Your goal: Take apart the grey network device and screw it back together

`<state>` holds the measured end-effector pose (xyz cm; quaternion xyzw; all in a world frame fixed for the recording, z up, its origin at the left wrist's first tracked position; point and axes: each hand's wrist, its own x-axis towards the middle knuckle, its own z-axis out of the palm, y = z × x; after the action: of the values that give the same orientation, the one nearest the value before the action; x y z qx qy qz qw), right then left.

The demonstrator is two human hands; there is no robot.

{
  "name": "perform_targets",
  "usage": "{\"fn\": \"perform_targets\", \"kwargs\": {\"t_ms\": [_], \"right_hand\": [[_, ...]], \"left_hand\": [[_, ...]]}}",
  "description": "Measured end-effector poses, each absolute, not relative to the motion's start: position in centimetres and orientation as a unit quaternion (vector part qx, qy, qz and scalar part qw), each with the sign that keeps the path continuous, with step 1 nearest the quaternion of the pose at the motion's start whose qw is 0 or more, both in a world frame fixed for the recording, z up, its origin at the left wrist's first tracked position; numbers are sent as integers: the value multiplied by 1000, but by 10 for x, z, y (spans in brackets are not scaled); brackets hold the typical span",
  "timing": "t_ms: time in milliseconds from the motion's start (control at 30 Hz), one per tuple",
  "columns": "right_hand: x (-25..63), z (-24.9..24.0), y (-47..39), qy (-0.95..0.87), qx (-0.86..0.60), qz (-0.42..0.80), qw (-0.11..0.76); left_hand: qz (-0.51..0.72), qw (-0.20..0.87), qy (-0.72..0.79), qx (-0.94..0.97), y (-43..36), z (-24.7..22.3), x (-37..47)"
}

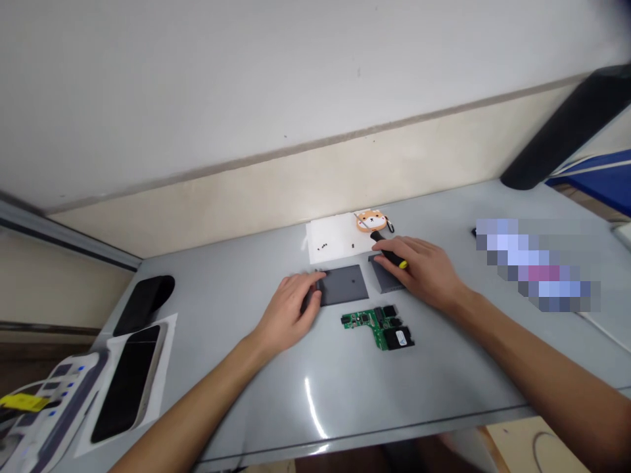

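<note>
On the gray table [276, 407], near the far wall, two bare hands work side by side. The left hand [290, 312] lies flat with its fingers loosely curled. Its fingertips touch the left edge of a dark gray square cover [345, 284]. The cover lies flat, and its sides run a little slanted to the table's front edge.

The right hand [421, 269] is closed around a black screwdriver [388, 253] with a yellow bit near the handle. The screwdriver's long side runs from far-left to near-right. Its black end points away, toward a little orange animal toy [371, 221]. Under this hand sits a second gray case part [385, 276], just beside the square cover.

A green circuit board [378, 325] lies just in front of the cover, apart from both hands. Its long side runs left to right.

Behind the cover is a white paper sheet [335, 240] with a few tiny black screws [323, 247] on it.

Far to the left lie a dark phone [127, 384] on paper and a black pouch [144, 303], well apart from the hands. Lots of bare table stretches between the board and the near edge.
</note>
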<state>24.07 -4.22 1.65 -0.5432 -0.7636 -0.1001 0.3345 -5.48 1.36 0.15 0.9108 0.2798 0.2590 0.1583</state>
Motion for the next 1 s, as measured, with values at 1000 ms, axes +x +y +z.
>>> {"fn": "perform_targets", "kwargs": {"t_ms": [1000], "right_hand": [[243,34,-48,-699,-519,-250,424]], "left_hand": [[274,159,268,910,15,-1,-55]]}}
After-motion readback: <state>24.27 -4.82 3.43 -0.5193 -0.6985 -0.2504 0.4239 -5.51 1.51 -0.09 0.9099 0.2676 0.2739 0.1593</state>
